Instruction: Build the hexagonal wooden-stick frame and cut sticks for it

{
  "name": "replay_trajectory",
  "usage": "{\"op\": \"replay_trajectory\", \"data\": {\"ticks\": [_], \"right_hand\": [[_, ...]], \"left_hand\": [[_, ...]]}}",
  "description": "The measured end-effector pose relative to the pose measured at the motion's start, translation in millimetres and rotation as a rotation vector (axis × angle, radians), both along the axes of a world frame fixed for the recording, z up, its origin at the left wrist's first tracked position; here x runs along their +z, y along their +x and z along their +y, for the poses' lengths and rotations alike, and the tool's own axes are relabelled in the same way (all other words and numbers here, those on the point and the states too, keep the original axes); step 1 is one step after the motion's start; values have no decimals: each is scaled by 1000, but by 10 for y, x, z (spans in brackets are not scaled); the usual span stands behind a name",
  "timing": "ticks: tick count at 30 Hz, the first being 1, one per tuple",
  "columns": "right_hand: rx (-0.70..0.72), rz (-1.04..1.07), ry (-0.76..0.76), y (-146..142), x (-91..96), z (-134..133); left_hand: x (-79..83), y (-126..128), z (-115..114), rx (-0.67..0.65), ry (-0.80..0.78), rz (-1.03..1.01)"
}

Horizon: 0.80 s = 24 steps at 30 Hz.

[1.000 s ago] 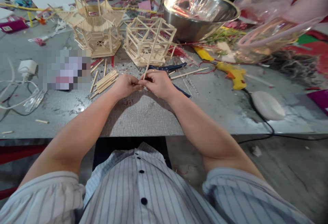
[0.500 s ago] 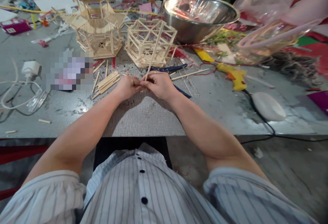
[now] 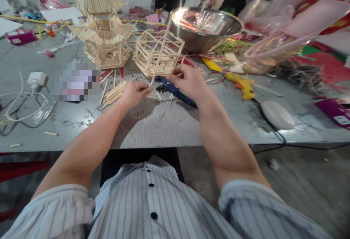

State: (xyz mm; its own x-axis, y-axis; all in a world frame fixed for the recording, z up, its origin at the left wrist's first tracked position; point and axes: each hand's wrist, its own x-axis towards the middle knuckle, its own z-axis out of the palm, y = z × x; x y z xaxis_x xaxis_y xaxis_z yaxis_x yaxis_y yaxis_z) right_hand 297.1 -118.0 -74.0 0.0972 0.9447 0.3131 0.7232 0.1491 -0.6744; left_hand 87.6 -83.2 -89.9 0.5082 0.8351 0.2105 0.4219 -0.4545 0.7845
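Note:
My left hand (image 3: 136, 92) is closed in a pinch on the lower end of a long thin wooden stick (image 3: 161, 51), which slants upward and a little to the right. Just over a pair of blue-handled pliers (image 3: 182, 95) is my right hand (image 3: 188, 80), its fingers bent and thumb apart. It hides one plier handle; whether it touches the tool I cannot tell. Short cut stick pieces (image 3: 159, 96) lie by the jaws. Left of my left hand is a bundle of wooden sticks (image 3: 114, 92). Behind the hands stands an open stick frame (image 3: 158, 54).
A roofed stick pavilion (image 3: 106, 38) stands at the back left, near a blurred-out flat object (image 3: 78, 82). Further right are a steel bowl (image 3: 205, 31), a yellow glue gun (image 3: 242, 85) with a black cord, and a white oval object (image 3: 277, 115). A white charger (image 3: 37, 80) lies far left.
My right hand has let go of the stick and moved right, over the pliers. The left hand keeps the stick. The view has shifted slightly.

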Motion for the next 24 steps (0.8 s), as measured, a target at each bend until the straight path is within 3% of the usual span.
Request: {"op": "replay_trajectory", "data": {"ticks": [3,6,9,12,15,21,24], "right_hand": [[-144,-365,-240,202,48,-35],[-118,-588,-492,267,-16,-45],[-41,-631,-528,270,-57,-37],[10,-542,-568,293,17,-52],[-48,-403,-545,354,161,-116],[-108,-30,-326,504,319,-305],[-41,262,-221,516,300,-347]], "left_hand": [[50,-36,17,61,3,-51],[32,-38,36,95,-30,-92],[-9,-24,56,118,-113,-163],[-17,-16,62,110,-248,-264],[1,-24,57,99,-313,-354],[-59,-67,103,73,-234,-418],[-104,-71,120,31,-189,-473]]}}
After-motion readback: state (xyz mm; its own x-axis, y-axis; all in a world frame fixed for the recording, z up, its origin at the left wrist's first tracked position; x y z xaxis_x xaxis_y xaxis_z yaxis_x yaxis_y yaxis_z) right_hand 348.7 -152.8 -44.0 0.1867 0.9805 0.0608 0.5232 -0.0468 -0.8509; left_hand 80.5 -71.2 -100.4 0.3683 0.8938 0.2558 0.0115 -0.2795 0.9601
